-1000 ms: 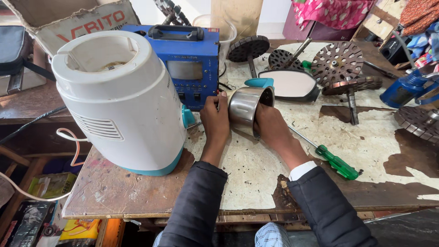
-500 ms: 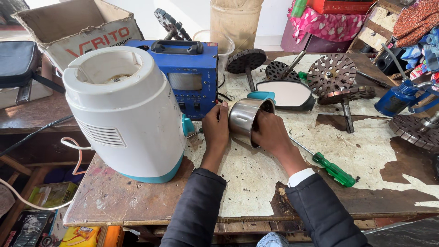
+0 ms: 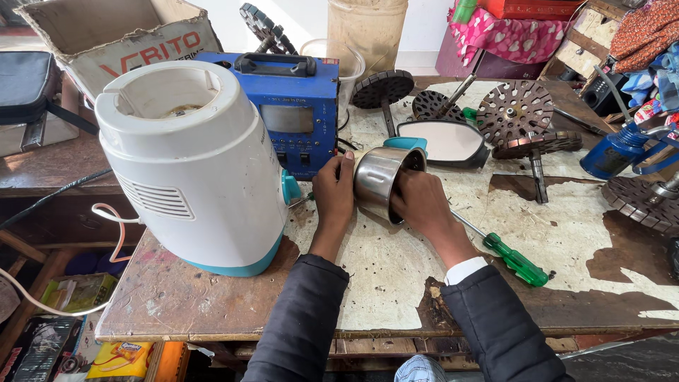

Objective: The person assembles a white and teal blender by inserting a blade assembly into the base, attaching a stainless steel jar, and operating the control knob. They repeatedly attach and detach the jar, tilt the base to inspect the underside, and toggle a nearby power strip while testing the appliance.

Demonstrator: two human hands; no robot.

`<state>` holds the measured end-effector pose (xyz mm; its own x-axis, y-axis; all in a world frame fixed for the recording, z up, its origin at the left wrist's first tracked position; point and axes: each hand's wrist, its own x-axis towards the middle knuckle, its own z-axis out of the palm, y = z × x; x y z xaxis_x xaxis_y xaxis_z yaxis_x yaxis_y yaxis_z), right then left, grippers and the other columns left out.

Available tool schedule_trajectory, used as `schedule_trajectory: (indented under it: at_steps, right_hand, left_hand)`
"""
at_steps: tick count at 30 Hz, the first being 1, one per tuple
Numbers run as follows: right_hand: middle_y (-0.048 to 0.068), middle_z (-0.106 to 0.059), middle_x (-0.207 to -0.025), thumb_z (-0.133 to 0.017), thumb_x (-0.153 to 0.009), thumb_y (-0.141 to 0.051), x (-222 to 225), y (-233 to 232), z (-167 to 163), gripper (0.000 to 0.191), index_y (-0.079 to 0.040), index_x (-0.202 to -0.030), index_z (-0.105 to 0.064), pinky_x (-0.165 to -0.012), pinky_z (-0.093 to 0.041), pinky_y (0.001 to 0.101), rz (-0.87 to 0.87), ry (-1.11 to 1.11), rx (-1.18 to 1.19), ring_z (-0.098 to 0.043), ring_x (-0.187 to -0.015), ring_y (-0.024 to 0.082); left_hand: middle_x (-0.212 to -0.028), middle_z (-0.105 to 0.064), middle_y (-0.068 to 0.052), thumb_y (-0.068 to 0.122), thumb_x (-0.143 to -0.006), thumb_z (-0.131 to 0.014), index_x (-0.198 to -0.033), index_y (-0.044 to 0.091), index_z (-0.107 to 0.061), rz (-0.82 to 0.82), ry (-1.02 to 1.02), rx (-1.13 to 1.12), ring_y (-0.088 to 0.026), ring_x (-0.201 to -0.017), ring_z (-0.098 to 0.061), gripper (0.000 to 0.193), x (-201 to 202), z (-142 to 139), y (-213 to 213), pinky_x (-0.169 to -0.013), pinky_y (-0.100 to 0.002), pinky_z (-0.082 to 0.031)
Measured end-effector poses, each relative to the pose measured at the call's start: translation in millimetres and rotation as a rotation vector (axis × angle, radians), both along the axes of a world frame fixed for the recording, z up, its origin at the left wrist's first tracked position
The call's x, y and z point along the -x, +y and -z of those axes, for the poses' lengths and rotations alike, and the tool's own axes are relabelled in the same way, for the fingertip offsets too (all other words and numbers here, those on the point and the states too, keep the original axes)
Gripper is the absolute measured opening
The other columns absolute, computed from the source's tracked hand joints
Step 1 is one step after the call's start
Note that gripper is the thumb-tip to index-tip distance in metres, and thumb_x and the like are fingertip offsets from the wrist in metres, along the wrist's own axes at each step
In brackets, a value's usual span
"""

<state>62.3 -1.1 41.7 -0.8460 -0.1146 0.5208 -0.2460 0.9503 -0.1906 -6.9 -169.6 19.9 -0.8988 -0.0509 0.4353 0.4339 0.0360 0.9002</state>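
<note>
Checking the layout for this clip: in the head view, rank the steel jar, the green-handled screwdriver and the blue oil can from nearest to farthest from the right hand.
1. Steel jar: held by the right hand, between both hands.
2. Green-handled screwdriver: lying on the table just right of that wrist.
3. Blue oil can: far right edge of the table, clearly farthest.

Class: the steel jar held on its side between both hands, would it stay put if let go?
Probably not: the steel jar is round and lies sideways, so it would likely roll. Its polished wall looks slippery. Both hands, left and right, steady it.
</note>
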Motion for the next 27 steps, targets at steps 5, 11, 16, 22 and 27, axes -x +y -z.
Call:
schedule_trajectory:
  at_steps: [5,11,16,22,27]
  right_hand:
    - [0.026,-0.068,-0.080,-0.068,-0.068,-0.003,-0.4,-4.1,-3.7,0.019,0.008,-0.084,-0.064,-0.064,-0.054,0.0506,-0.053,0.069,0.040,-0.067,-0.070,0.046]
    - [0.024,-0.069,-0.079,-0.069,-0.087,-0.008,-0.7,-0.2,-2.9,0.011,0.002,-0.081,-0.068,-0.072,-0.055,0.0497,-0.040,-0.022,-0.006,-0.068,-0.075,0.044]
    - [0.026,-0.069,-0.082,-0.071,-0.074,-0.008,-0.6,2.7,-2.8,0.024,0.008,-0.090,-0.066,-0.066,-0.055,0.0497,-0.098,0.083,-0.002,-0.068,-0.071,0.045]
    - [0.026,-0.069,-0.088,-0.072,-0.079,-0.009,1.6,7.5,4.2,0.022,0.007,-0.094,-0.065,-0.072,-0.055,0.0495,-0.080,0.041,-0.026,-0.068,-0.079,0.046]
    - [0.026,-0.070,-0.091,-0.070,-0.083,-0.006,-1.6,6.8,1.3,0.018,0.005,-0.097,-0.067,-0.075,-0.054,0.0503,-0.075,0.009,0.041,-0.068,-0.084,0.047]
  left_hand:
    - [-0.068,-0.066,-0.012,0.041,-0.104,-0.056,-0.090,-0.002,-0.071,0.017,-0.026,0.014,-0.017,-0.066,-0.055,0.047,3.3,3.5,1.6,-0.063,-0.038,-0.046]
    - [-0.072,-0.068,-0.011,0.040,-0.104,-0.056,-0.093,-0.002,-0.072,0.035,-0.018,-0.004,-0.016,-0.067,-0.058,0.046,4.6,5.8,2.0,-0.065,-0.036,-0.048]
    - [-0.073,-0.071,-0.010,0.042,-0.102,-0.058,-0.094,0.000,-0.074,0.006,-0.033,0.009,-0.015,-0.066,-0.064,0.045,4.7,3.4,1.8,-0.064,-0.035,-0.050]
    - [-0.070,-0.070,-0.012,0.041,-0.102,-0.058,-0.094,-0.001,-0.074,0.007,-0.052,0.048,-0.017,-0.064,-0.062,0.046,3.0,-0.7,1.5,-0.062,-0.037,-0.048]
    - [-0.070,-0.070,-0.013,0.041,-0.101,-0.059,-0.098,-0.002,-0.074,0.020,-0.029,0.045,-0.017,-0.063,-0.061,0.045,0.3,-4.0,0.1,-0.062,-0.037,-0.048]
